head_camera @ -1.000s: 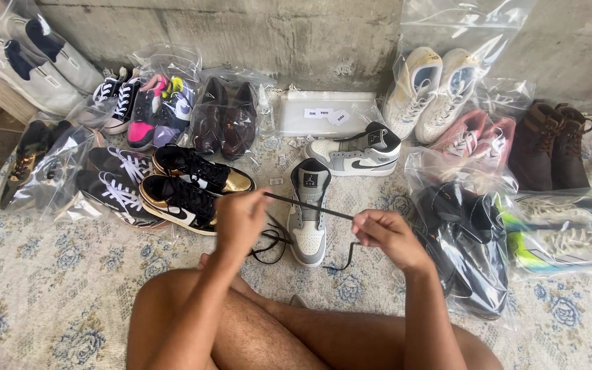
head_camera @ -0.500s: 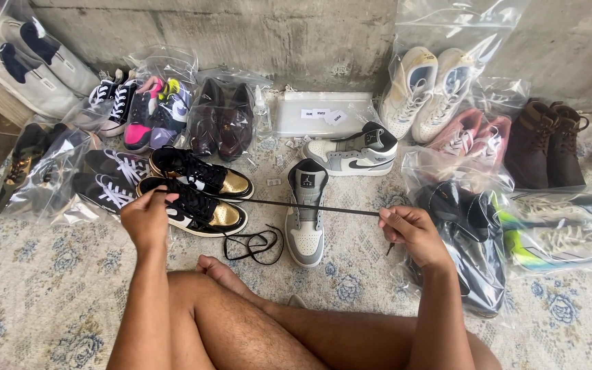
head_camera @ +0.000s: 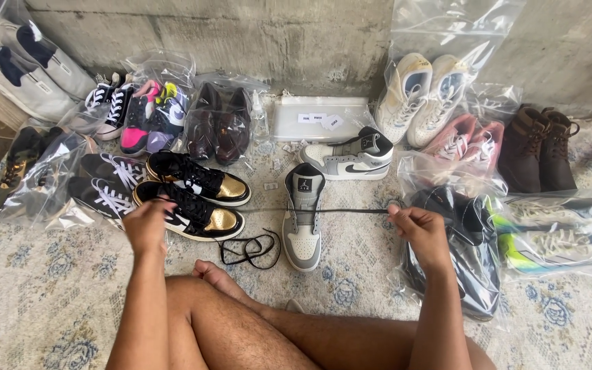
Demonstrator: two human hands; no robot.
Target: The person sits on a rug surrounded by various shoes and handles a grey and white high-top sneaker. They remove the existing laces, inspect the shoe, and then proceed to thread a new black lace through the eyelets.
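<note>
Lace [head_camera: 323, 210] taut, running left-right, fingers of left hand [head_camera: 146, 226] and right hand [head_camera: 419, 229] pinching its ends

Single head view, looking steeply down (from close above the lap), facing the wall [head_camera: 255, 41]

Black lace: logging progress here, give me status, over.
Left hand and right hand each pinch an end, grip shut. Black lace stretched taut across the grey sneaker. Spare lace coiled beside it; nothing blocking.
</note>
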